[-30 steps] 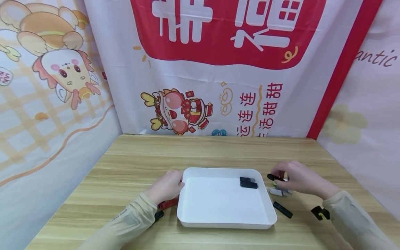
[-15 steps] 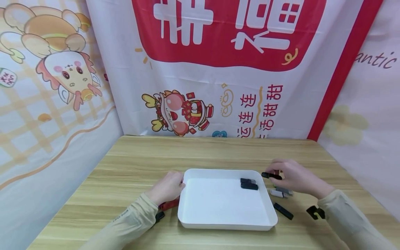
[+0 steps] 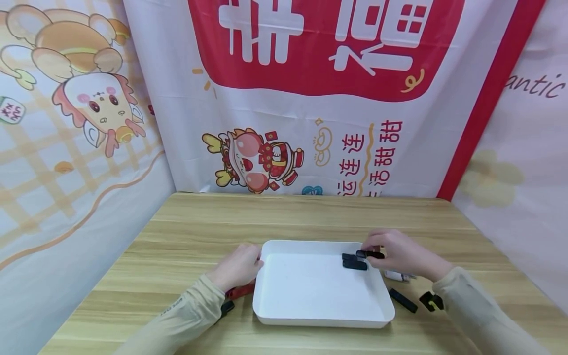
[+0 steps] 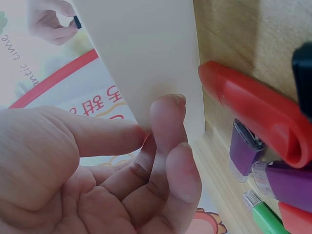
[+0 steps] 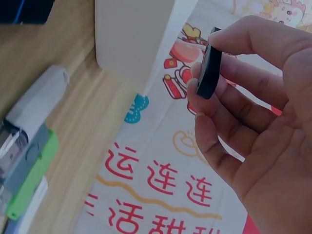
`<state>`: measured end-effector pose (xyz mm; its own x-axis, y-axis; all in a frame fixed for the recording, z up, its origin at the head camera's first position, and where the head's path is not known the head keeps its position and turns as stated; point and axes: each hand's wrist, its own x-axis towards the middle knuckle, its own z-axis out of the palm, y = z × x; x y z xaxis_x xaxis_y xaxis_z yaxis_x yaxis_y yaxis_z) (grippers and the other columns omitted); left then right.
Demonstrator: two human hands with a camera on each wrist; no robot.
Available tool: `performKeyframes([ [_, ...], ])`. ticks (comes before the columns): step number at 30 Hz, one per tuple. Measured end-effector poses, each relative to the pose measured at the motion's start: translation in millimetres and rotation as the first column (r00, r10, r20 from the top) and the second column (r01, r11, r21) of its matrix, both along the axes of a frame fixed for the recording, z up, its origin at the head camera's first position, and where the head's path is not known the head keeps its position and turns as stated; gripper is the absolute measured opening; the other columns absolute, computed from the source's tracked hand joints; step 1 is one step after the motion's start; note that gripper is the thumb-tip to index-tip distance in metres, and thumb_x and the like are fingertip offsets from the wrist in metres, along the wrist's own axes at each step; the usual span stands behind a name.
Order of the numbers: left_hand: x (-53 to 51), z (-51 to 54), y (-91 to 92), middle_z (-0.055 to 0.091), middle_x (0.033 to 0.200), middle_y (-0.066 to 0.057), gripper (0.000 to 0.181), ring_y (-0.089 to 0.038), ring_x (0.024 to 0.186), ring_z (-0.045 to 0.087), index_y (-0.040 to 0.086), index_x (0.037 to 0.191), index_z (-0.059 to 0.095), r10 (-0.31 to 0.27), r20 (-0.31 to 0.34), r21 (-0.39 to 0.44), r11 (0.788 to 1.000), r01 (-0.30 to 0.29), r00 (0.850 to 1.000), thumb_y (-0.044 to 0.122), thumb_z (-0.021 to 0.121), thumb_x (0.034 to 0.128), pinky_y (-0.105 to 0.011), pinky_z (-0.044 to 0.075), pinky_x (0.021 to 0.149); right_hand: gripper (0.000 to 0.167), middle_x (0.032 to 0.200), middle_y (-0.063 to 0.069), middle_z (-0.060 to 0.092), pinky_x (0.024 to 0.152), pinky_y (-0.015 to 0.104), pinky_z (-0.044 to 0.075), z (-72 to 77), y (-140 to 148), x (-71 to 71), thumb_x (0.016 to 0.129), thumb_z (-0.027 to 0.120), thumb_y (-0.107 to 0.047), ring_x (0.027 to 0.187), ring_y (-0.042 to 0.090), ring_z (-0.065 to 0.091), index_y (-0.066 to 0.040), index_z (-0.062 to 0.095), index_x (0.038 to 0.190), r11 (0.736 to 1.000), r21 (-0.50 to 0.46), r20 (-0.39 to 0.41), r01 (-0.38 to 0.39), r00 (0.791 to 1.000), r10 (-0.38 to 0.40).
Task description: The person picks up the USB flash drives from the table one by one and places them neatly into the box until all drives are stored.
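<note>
A shallow white tray (image 3: pixel 310 291) sits on the wooden table. My left hand (image 3: pixel 238 265) grips its left rim; thumb and fingertips meet at the tray's edge in the left wrist view. With thumb and fingers, my right hand (image 3: pixel 392 249) pinches a black USB stick (image 5: pixel 210 66) over the tray's back right corner. Two black USB sticks lie side by side in the tray near that corner, the front one (image 3: pixel 354 265) plainly seen and the rear one (image 3: pixel 348 257) partly covered by the held stick.
Right of the tray lie a white USB stick (image 5: pixel 36 100), a green one (image 5: pixel 39 170), a black one (image 3: pixel 403 300) and a black-and-yellow item (image 3: pixel 431 301). On the left are a red USB stick (image 4: pixel 258 109), purple ones (image 4: pixel 290 183) and a green one (image 4: pixel 265 214). Printed cloths hang behind.
My right hand has moved left with the black USB stick, from the sticks beside the tray to over its back right corner. The left hand keeps its grip on the rim.
</note>
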<state>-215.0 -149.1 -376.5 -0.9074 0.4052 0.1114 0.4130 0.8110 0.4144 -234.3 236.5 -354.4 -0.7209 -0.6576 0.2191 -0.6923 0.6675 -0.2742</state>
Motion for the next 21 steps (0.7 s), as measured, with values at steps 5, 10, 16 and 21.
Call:
performKeyframes([
  [5,-0.2,-0.2,-0.2,0.050,0.065,-0.001,0.020,-0.014,0.057,0.048,0.007,0.074,0.058,0.000,0.002,0.002,1.000,0.000,1.000,0.001,0.059,0.0936,-0.029,0.040,0.051,0.023,0.096,-0.008,0.064,0.072,0.034,0.055,-4.9,-4.4,-3.6,0.081,0.079,-0.008,0.080,0.008,0.057,-0.015,0.075,0.103,1.000,0.008,0.032,-0.012,0.999,0.011],
  [10,0.3,0.2,0.0,0.050,0.065,-0.001,0.020,-0.014,0.057,0.047,0.006,0.075,0.059,-0.006,0.002,0.002,1.000,0.006,1.000,0.001,0.059,0.0935,-0.029,0.040,0.051,0.023,0.096,-0.009,0.064,0.072,0.028,0.054,-9.9,-10.2,-8.0,0.081,0.079,-0.010,0.082,0.006,0.059,-0.013,0.076,0.103,0.999,0.040,0.050,-0.029,0.998,0.027],
  [16,1.1,0.7,0.0,0.051,0.066,-0.001,0.017,-0.014,0.057,0.048,0.005,0.078,0.060,-0.004,0.015,0.013,1.000,0.004,1.000,0.000,0.058,0.0937,-0.028,0.041,0.051,0.020,0.096,-0.007,0.064,0.071,0.026,0.054,-15.9,-18.6,-11.1,0.081,0.079,-0.010,0.083,0.006,0.060,-0.010,0.075,0.101,0.994,0.088,0.026,-0.068,0.997,0.066],
  [21,2.0,1.0,-0.3,0.051,0.066,-0.001,0.017,-0.014,0.057,0.048,0.006,0.078,0.059,0.001,0.020,0.017,1.000,-0.001,1.000,0.000,0.059,0.0938,-0.028,0.041,0.050,0.019,0.095,-0.006,0.064,0.071,0.026,0.053,-20.4,-23.8,-12.6,0.080,0.079,-0.010,0.082,0.005,0.059,-0.010,0.075,0.099,0.990,0.120,0.000,-0.071,0.997,0.071],
])
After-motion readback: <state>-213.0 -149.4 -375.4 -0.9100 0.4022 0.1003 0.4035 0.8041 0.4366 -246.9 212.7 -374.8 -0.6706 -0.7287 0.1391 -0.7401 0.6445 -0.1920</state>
